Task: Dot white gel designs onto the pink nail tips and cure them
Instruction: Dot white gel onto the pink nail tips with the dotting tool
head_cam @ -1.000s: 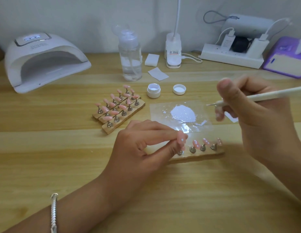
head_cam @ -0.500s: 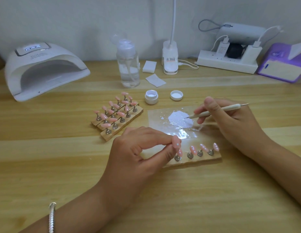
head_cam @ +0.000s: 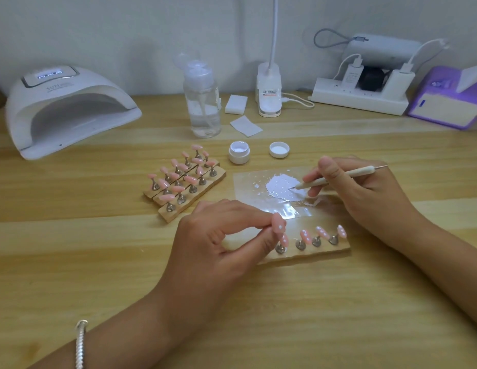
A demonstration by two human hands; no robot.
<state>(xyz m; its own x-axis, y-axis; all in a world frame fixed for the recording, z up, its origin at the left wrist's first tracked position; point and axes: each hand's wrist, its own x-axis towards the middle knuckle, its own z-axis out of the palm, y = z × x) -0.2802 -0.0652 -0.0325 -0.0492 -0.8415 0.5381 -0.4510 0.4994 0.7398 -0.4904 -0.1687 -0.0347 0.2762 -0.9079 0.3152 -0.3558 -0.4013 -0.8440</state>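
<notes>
The left hand point(head_cam: 218, 243) comes in from the lower left on a bare forearm, thumb and forefinger pinching a pink nail tip point(head_cam: 278, 224), the other fingers curled beneath. The right hand point(head_cam: 365, 193) reaches in from the right, gripping a dotting pen point(head_cam: 344, 177) pencil-fashion, its point angled down and leftward.

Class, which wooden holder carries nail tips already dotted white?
The lone holder by the left hand: its tips bear white dots; the three grouped holders' tips are plain.
</notes>
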